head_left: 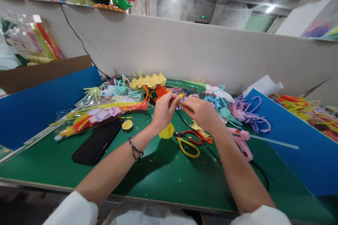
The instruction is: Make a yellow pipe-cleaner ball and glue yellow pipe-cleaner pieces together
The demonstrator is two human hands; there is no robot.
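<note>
My left hand (pixel 166 108) and my right hand (pixel 202 109) meet above the middle of the table, thumbs and fingers pinched together. Between their fingertips is a small yellow-and-orange piece (pixel 181 96), perhaps of fuzzy pipe cleaner; the fingers cover most of it. Below the hands lie scissors (pixel 188 143) with one red and one yellow handle loop, their blades partly under a round yellow piece (pixel 167 131). A pink glue gun (pixel 243 144) with a clear glue stick (pixel 274 142) rests beside my right forearm.
A black phone (pixel 97 142) and a yellow disc (pixel 127 125) lie left on the green table (pixel 158 179). Bagged pipe cleaners (pixel 105 112), a yellow egg carton (pixel 149 81) and purple pipe cleaners (pixel 246 112) line the back. Blue boxes (pixel 47 102) flank both sides. A black cable (pixel 211 152) crosses the table.
</note>
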